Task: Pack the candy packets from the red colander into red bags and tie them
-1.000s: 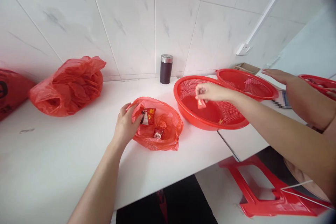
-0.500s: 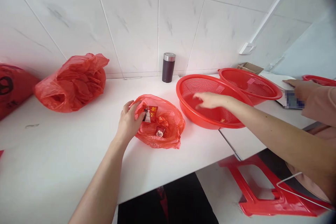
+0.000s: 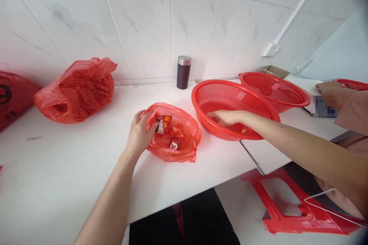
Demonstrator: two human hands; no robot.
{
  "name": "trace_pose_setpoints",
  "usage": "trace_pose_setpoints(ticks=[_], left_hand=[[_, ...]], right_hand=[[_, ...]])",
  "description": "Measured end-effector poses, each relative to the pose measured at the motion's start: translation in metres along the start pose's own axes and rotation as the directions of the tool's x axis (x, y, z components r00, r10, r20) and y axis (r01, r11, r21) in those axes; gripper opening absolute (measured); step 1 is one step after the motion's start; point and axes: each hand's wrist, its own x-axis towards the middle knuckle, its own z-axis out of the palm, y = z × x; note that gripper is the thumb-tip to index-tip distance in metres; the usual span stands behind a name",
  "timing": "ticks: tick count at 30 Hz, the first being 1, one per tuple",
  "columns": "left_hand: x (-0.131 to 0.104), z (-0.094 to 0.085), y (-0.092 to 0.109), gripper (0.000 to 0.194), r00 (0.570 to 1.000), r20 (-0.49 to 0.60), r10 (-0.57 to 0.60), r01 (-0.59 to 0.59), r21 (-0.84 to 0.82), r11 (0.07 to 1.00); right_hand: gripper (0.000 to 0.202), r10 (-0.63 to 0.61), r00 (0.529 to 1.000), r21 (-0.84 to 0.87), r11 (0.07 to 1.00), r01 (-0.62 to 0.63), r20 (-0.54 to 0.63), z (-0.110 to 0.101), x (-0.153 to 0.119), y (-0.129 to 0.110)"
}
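Note:
On the white table, my left hand grips the left rim of an open red plastic bag, thumb inside and fingers outside. Several small wrapped packets lie in the bag, among them a red and gold one by my thumb and one with a white label. My right hand reaches down into the near red perforated basket, palm downward. Its fingertips are low in the basket and hard to make out, so whether they hold anything is unclear. Small gold print shows near my right wrist.
A dark tumbler stands by the tiled wall. Bunched red bags fill the back left. A second red basket touches the near one. A person's hand is at the far right, above a red stool.
My right hand has lowered deeper into the near basket, its fingers now mostly hidden. My left hand keeps its hold on the bag. The other person's hand has shifted slightly.

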Motion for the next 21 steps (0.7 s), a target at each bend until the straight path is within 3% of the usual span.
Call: trace_pose_setpoints(ticks=[3,7,12,16,19,21], left_hand=[[0.000,0.000,0.000,0.052,1.000,-0.003,0.003,-0.003,-0.007,1.000],[-0.001,0.000,0.001,0.052,1.000,0.002,0.002,-0.002,-0.025,1.000],[-0.001,0.002,0.000,0.051,1.000,0.002,0.001,-0.001,-0.028,1.000],[-0.001,0.003,-0.002,0.050,1.000,-0.001,0.010,-0.010,-0.031,0.999],[-0.001,0.002,-0.001,0.050,1.000,-0.001,0.008,-0.008,-0.029,1.000],[-0.001,0.002,-0.001,0.050,1.000,-0.002,0.010,-0.010,-0.029,1.000]], right_hand=[[0.030,0.000,1.000,0.118,0.993,-0.003,0.025,-0.017,-0.002,-0.016],[0.035,-0.147,0.988,0.451,0.880,0.152,-0.045,-0.037,-0.017,-0.047],[0.033,-0.276,0.960,0.571,0.797,0.198,0.053,-0.016,-0.031,-0.083],[0.035,-0.220,0.973,0.487,0.859,0.159,0.070,0.008,-0.023,-0.100],[0.036,-0.090,0.987,0.299,0.946,0.126,-0.131,0.003,-0.015,-0.091],[0.036,0.018,0.971,0.055,0.998,-0.005,-0.238,-0.010,-0.014,-0.071]])
